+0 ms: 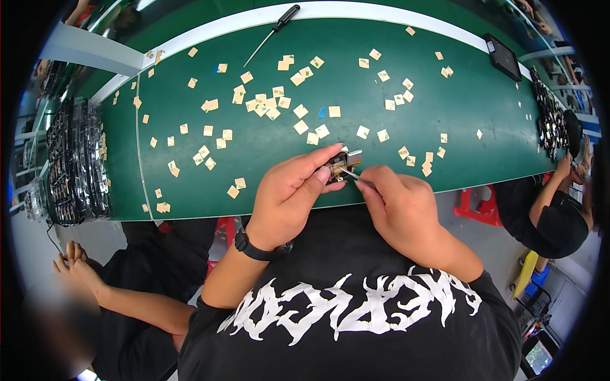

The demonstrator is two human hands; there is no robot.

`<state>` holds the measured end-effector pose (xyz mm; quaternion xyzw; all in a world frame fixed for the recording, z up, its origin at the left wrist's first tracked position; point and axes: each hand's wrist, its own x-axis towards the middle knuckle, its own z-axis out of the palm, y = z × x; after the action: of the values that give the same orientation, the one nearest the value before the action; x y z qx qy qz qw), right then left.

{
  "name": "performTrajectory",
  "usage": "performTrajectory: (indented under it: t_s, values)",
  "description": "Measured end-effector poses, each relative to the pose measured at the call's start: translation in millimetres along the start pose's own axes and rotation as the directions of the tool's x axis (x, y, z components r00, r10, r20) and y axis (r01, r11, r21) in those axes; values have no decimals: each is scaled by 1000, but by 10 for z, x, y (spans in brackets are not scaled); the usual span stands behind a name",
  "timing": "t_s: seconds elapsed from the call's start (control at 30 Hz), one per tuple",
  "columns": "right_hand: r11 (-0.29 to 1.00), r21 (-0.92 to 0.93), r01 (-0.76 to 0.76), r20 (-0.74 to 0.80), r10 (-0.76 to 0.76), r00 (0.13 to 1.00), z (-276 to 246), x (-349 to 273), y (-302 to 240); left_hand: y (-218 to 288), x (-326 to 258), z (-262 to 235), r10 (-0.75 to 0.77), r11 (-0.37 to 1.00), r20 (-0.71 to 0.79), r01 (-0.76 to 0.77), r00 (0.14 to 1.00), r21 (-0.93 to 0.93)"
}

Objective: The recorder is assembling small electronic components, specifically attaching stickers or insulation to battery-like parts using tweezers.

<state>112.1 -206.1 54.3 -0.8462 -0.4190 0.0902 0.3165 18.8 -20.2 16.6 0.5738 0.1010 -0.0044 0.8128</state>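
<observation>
Just over the table's near edge, my left hand (283, 197) grips a small black electronic device (344, 161) between thumb and fingers. Bare inner parts show on the device, and a silvery flat piece (354, 155) sticks out at its upper right. My right hand (410, 213) is closed round a thin metal tool (353, 175), pinched between thumb and forefinger. The tool's tip meets the device's inner parts beside my left thumb. Most of the tool is covered by my fingers, so its kind cannot be told.
Small beige adhesive squares (334, 112) lie scattered over the green table (445, 95). A black screwdriver (284, 18) rests at the back. Stacked dark parts (76, 159) fill the left end; more parts (551, 120) and a black box (502, 57) stand right. Co-workers sit on both sides.
</observation>
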Motion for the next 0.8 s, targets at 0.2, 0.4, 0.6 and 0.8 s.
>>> performTrajectory:
  t_s: [0.2, 0.4, 0.6, 0.8]
  values:
    - [999, 13, 41, 28, -41, 999, 18, 27, 43, 65, 14, -42, -22, 1000, 48, 22, 999, -3]
    - [983, 138, 124, -41, -120, 992, 93, 56, 234, 76, 64, -63, -180, 960, -10, 173, 984, -221]
    - [814, 516, -268, 191, 196, 962, -111, 25, 314, 123, 77, 37, -159, 962, -97, 133, 982, -237]
    - [803, 549, -232, 153, 176, 972, 20, 395, 190, 13, 101, 99, -69, 995, -152, 56, 986, -84]
